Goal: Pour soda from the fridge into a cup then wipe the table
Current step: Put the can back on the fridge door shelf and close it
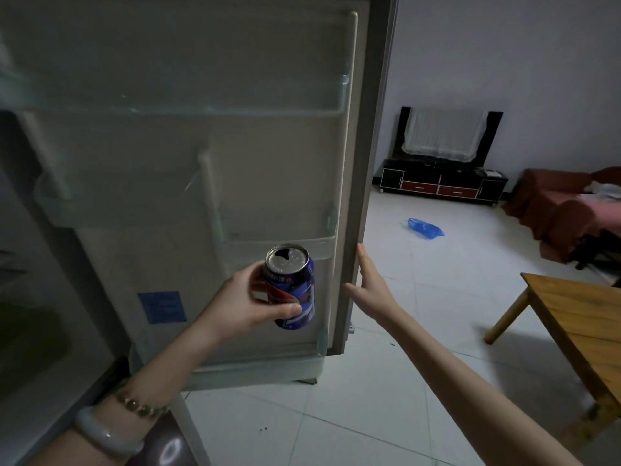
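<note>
- The fridge door (201, 163) stands swung open and fills the left and middle of the head view, its pale inner side and clear shelf rails facing the person.
- The left hand (248, 301) is clamped on a blue soda can (295, 290), thumb across the front and fingers curled round the back.
- The soda can sits in front of the lower part of the fridge door, near its free edge, roughly upright and leaning slightly; its silver top shows a dark drinking hole.
- The right hand (369, 287) is spread flat with straight fingers, its fingertips against the free edge of the fridge door, just right of the can. It grips nothing.
- The two hands are apart, with the door edge between them.
- A white bangle (100, 435) and a beaded bracelet (141, 406) circle the left wrist, below the fridge door.
- A blue sticker (162, 307) is stuck on the fridge door, left of the can.
- To the right of the fridge door, a wooden worktop (578, 317) on round legs stands on the white tiled floor (336, 415).
- Beyond the fridge door's edge, a blue plastic bag (426, 228) lies on the floor.
- Farther back from the door, a black TV stand (443, 185) carries a screen draped in white cloth (443, 136), with a reddish-brown sofa (554, 210) to its right.
</note>
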